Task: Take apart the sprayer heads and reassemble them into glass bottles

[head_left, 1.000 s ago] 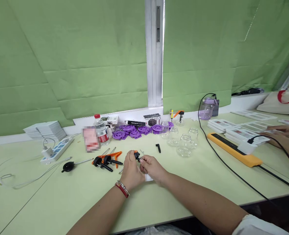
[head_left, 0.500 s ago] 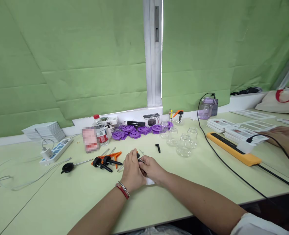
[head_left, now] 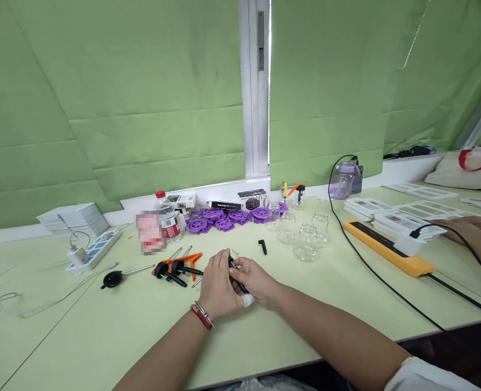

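My left hand (head_left: 219, 288) and my right hand (head_left: 255, 280) are closed together round a black pump head (head_left: 237, 276), whose long dark part shows between them. The fingers hide much of it. A white covering (head_left: 247, 300) wraps my left thumb tip. Just left of my hands lie black pump heads (head_left: 174, 271) with metal tubes and orange levers (head_left: 193, 259). Farther left is another black pump head (head_left: 113, 279) with a thin metal rod. Beyond my right hand rests a small black elbow-shaped nozzle (head_left: 263, 247).
Several clear bottles (head_left: 305, 252) stand to the right, near purple wheel-like parts (head_left: 224, 222). A red-capped water bottle (head_left: 168, 217) and a white power strip (head_left: 95, 252) are left. A yellow power strip (head_left: 387, 250), cable and another person's hands (head_left: 464, 225) are right.
My left hand and wrist have shifted slightly left. More of the black pump head now shows between my hands, and the white-covered thumb tip is plainer.
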`<state>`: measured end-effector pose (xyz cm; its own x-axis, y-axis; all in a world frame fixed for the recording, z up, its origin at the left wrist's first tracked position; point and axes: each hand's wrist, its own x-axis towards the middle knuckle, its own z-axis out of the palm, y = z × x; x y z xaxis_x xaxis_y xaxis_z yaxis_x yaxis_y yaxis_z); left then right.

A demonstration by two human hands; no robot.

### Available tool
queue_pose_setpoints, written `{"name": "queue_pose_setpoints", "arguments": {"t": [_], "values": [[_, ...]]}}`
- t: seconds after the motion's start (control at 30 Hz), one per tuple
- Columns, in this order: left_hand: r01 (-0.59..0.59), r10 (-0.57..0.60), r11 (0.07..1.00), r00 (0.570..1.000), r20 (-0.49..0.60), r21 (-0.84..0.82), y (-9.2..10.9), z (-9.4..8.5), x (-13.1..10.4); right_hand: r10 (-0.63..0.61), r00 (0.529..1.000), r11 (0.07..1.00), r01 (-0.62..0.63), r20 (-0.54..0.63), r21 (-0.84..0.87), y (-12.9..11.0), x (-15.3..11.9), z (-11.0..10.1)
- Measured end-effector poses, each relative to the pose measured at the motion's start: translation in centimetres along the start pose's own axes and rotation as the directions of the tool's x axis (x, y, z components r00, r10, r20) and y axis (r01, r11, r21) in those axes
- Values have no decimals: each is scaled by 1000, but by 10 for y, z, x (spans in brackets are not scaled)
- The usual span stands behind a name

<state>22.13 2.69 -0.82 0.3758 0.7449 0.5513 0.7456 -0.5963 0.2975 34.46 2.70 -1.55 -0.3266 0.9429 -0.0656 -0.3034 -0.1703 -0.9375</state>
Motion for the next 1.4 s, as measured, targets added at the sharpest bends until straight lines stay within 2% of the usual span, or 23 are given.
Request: {"name": "queue_pose_setpoints", "arguments": {"t": [0.13, 0.23, 0.3, 0.37, 0.4, 0.47, 0.53, 0.6, 0.67, 0.73, 0.8, 0.93, 1.1, 1.2, 1.3, 1.33, 1.4], "values": [[53, -51, 998, 997, 51, -43, -2, -4, 1, -3, 997, 1000, 3, 72, -1, -1, 1, -4], [116, -104, 985, 990, 95, -129, -6, -11, 5, -10, 996, 995, 19, 84, -100, -6, 7, -16], [186, -158, 955, 978, 134, -231, -10, -17, 7, -80, 996, 972, 71, -31, -223, -10, 14, -30], [272, -212, 884, 958, 194, -381, -15, -22, 10, -245, 947, 893, 136, -209, -429, -11, 23, -48], [324, -237, 821, 942, 237, -469, -18, -24, 10, -327, 918, 798, 141, -225, -586, -11, 27, -57], [440, -267, 622, 897, 353, -648, -21, -28, 11, -438, 886, 579, 147, -154, -802, -8, 34, -70], [550, -257, 355, 835, 487, -756, -24, -31, 11, -443, 895, 408, 155, -47, -900, -4, 39, -76], [639, -205, 134, 766, 609, -758, -27, -34, 11, -411, 911, 282, 170, 41, -944, 1, 42, -77], [706, -154, 24, 702, 695, -708, -31, -35, 13, -380, 919, 167, 177, 102, -970, 3, 44, -74], [752, -118, -19, 652, 749, -659, -35, -35, 15, -351, 929, 93, 164, 121, -982, 3, 44, -72], [787, -92, -36, 611, 787, -615, -40, -33, 16, -331, 939, 95, 127, 89, -987, 1, 44, -71], [842, -52, -35, 536, 843, -538, -45, -28, 17, -286, 957, 193, 14, -43, -981, -6, 41, -73], [848, -42, 3, 529, 847, -530, -45, -26, 17, -233, 968, 215, -45, -96, -976, -10, 37, -76], [844, -47, 11, 536, 843, -536, -44, -27, 17, -234, 969, 229, -29, -84, -973, -11, 34, -76], [850, -49, 1, 526, 849, -526, -43, -27, 17, -263, 962, 244, -8, -74, -970, -11, 33, -76], [852, -52, -2, 522, 851, -523, -44, -27, 17, -279, 957, 282, 2, -80, -960, -10, 32, -75], [852, -50, -1, 523, 851, -524, -44, -26, 17, -277, 954, 470, 29, -116, -882, -10, 31, -71]]}}
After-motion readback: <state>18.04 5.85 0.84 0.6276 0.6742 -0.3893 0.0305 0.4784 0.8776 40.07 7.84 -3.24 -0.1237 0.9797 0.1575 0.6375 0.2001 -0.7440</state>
